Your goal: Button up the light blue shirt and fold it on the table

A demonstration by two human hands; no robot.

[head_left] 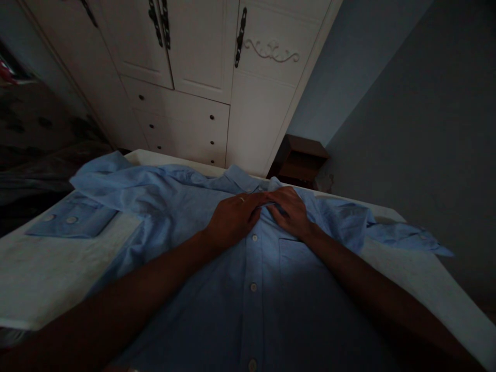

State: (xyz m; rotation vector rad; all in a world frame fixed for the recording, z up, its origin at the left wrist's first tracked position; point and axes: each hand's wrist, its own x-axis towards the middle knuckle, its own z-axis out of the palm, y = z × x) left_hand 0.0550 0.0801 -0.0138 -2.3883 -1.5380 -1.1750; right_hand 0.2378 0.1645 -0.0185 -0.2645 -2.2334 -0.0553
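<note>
A light blue button-up shirt [194, 217] lies spread front side up on a white table [23, 279], its collar [242, 178] toward the far edge. Both hands meet on the placket just below the collar. My left hand [236, 214], with a ring on one finger, pinches the cloth there. Opposite it, my right hand [289, 209] grips the same bit of placket, fingertips close to the left ones. The button at that spot is hidden by the fingers. Lower down, several white buttons [253, 287] run along the front, and a chest pocket [296, 258] sits below my right wrist.
One sleeve cuff [73, 217] with two buttons rests on the table at left; the other sleeve [411, 235] stretches to the right edge. Behind the table stand a white wardrobe [194, 57] with drawers and a brown wooden cabinet [304, 155]. A grey wall rises at right.
</note>
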